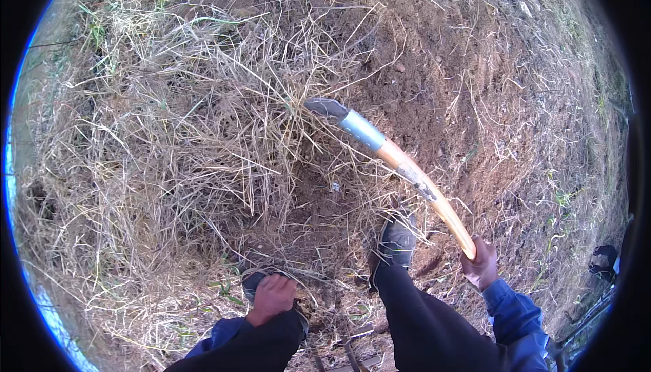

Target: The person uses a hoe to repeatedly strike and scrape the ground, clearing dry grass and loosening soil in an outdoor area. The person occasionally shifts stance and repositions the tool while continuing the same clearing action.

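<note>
My right hand (479,265) grips the end of a long wooden handle (447,214) at the lower right. The handle runs up and left to a blue-grey metal socket (362,130) and a dark metal tool head (325,107), whose tip lies among dry grass stems. The tool's exact kind cannot be told. Bent over, its fingers downward, my left hand (274,293) rests by my left knee above the left shoe; whether it holds anything cannot be seen. Dry grass (229,158) lies thick to the left of the tool head.
My dark right shoe (397,240) stands on the ground beside the handle, and my left shoe (253,283) is partly under my left hand. Bare brown soil (407,82) spreads beyond the tool. Thin flat strips (351,354) lie between my legs. A dark object (603,261) is at the right rim.
</note>
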